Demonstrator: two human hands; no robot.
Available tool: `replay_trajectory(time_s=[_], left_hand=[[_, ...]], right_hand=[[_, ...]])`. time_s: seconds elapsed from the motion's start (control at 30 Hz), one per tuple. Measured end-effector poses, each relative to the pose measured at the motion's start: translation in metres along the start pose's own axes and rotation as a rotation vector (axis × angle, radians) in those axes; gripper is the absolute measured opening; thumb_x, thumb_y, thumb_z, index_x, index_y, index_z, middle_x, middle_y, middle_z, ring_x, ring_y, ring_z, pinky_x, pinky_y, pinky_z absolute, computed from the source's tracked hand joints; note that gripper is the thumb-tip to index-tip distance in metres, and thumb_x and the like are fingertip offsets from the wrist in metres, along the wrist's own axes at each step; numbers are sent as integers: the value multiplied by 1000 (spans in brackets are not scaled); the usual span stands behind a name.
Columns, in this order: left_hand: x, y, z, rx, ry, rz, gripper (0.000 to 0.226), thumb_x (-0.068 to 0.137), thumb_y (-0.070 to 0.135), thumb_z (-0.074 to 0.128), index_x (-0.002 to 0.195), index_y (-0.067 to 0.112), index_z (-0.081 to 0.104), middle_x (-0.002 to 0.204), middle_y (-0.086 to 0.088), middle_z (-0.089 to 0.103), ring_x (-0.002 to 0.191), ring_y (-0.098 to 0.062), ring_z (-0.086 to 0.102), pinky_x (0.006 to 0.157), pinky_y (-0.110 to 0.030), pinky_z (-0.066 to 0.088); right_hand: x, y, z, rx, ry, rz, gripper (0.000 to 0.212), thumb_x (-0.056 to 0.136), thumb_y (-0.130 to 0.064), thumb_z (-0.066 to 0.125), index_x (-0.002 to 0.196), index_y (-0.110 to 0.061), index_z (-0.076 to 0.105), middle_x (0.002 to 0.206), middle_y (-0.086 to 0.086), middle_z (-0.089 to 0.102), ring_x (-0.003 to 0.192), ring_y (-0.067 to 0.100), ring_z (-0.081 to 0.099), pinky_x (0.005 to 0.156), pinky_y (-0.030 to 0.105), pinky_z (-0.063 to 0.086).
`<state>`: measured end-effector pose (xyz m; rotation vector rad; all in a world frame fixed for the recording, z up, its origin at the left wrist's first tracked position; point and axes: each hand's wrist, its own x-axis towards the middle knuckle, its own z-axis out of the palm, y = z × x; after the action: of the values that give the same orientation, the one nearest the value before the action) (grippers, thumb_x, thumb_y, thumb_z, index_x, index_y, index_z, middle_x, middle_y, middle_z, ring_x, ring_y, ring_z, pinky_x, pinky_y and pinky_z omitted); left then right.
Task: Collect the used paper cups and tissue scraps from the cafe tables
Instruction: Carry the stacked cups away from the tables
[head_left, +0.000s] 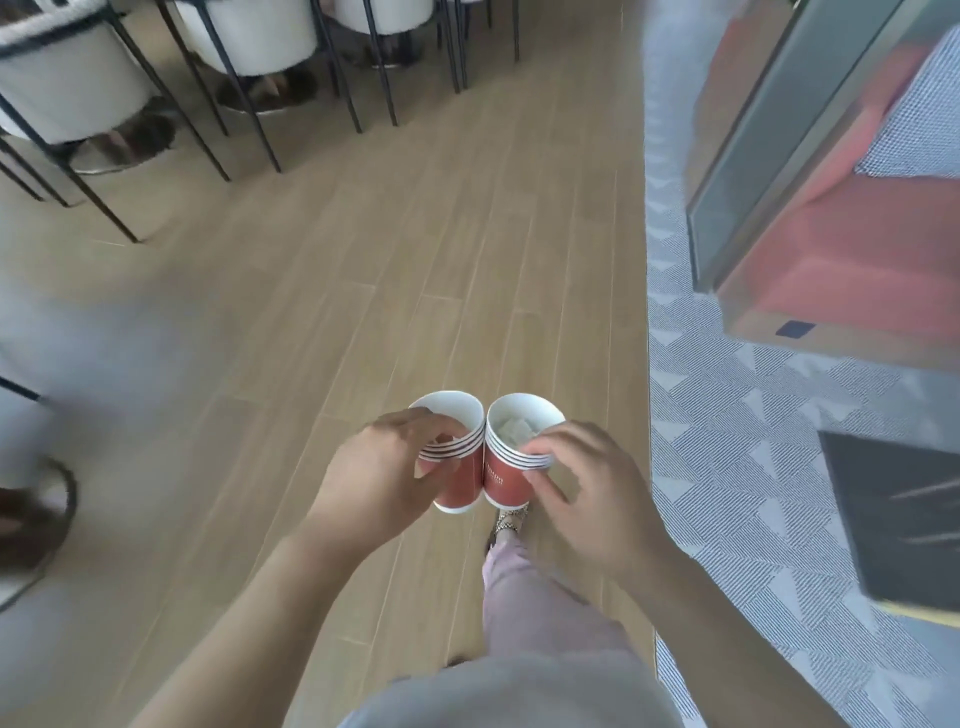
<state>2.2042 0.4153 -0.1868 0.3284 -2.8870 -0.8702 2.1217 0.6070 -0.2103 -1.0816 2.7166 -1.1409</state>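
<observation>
Stacks of red paper cups ride side by side, touching, above the wooden floor (363, 260). Left grip (384, 467) curls round the left stack (460, 483); right grip (587, 483) pinches the right stack (506, 483) at its rim, with tissue scraps (514, 428) tucked inside that one.

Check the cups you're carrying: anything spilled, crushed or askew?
Nothing stands out. Left hand grips the left cup stack, right hand the right cup stack, both intact; tissue scraps sit inside the right one.
</observation>
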Motion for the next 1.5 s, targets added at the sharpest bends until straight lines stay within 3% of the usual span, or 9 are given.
replay_trajectory(time_s=[0.3, 0.5, 0.67, 0.93, 1.07, 1.23, 1.5], left_hand=[[288, -15, -2, 33, -76, 86, 25, 76, 18, 66, 98, 30, 66, 95, 15, 67, 83, -11, 61, 66, -29, 50], [441, -20, -12, 11, -29, 119, 27, 72, 13, 70, 94, 28, 67, 92, 12, 68, 80, -14, 63, 62, -31, 51], [561, -43, -5, 4, -22, 120, 26, 71, 30, 55, 94, 29, 67, 91, 12, 68, 79, -14, 63, 61, -33, 53], [805, -73, -31, 29, 8, 188, 23, 75, 23, 61, 97, 29, 66, 93, 12, 68, 82, -16, 62, 62, -34, 52], [913, -74, -43, -3, 41, 240, 25, 73, 33, 53, 94, 29, 66, 92, 13, 69, 83, -14, 63, 63, -33, 53], [1030, -78, -36, -4, -17, 251, 21, 75, 19, 68, 93, 31, 65, 91, 14, 68, 81, -12, 63, 60, -29, 51], [1257, -70, -2, 13, -49, 254, 24, 75, 18, 66, 97, 29, 65, 96, 12, 68, 89, -15, 63, 68, -35, 53]], right_hand=[[236, 117, -22, -19, 60, 45, 19, 73, -5, 73, 88, -15, 66, 89, -4, 66, 87, 17, 59, 76, 18, 39], [379, 173, -41, -37, 118, 54, 22, 72, -4, 73, 91, -14, 67, 92, -1, 66, 90, 17, 59, 79, 18, 40], [495, 223, -35, -49, 94, 42, 22, 74, -6, 72, 93, -16, 67, 94, -2, 65, 92, 10, 54, 79, 13, 36], [725, 292, -43, -78, 186, 29, 21, 74, -6, 72, 92, -16, 68, 93, -4, 65, 90, 14, 58, 78, 18, 41], [818, 326, -58, -94, 271, 19, 21, 72, -3, 73, 89, -14, 67, 89, -2, 64, 86, 14, 58, 76, 19, 42], [905, 380, -61, -78, 274, 88, 22, 73, -2, 73, 91, -13, 67, 91, -1, 64, 87, 15, 60, 78, 19, 43], [1090, 506, -88, -90, 231, 135, 22, 75, -5, 71, 95, -16, 67, 94, -3, 64, 90, 13, 58, 79, 18, 41]])
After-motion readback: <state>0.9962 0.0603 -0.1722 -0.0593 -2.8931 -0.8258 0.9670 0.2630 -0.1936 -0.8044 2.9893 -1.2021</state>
